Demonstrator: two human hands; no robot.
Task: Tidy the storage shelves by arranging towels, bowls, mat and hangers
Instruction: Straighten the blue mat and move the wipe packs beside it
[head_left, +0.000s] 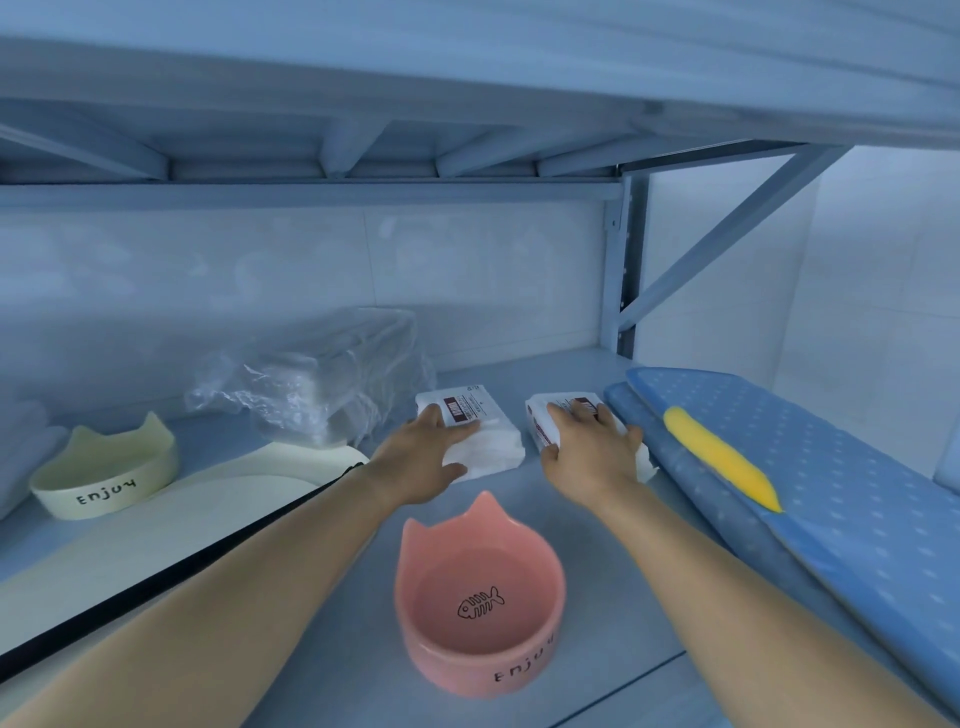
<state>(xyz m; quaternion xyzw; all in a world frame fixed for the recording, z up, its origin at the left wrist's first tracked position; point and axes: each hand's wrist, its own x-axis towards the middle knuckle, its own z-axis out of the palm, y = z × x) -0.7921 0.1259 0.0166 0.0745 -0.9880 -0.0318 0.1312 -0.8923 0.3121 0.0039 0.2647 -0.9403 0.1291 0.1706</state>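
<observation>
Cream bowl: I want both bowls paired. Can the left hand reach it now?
Probably yes: only the flat mat lies between the left hand and the cream bowl, once it releases its towel pack.

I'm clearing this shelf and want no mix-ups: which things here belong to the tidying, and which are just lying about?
Job: left towel pack, right towel pack, pink bowl, cream bowl, mat.
Lying about: plastic bag, blue board, yellow strip.
</observation>
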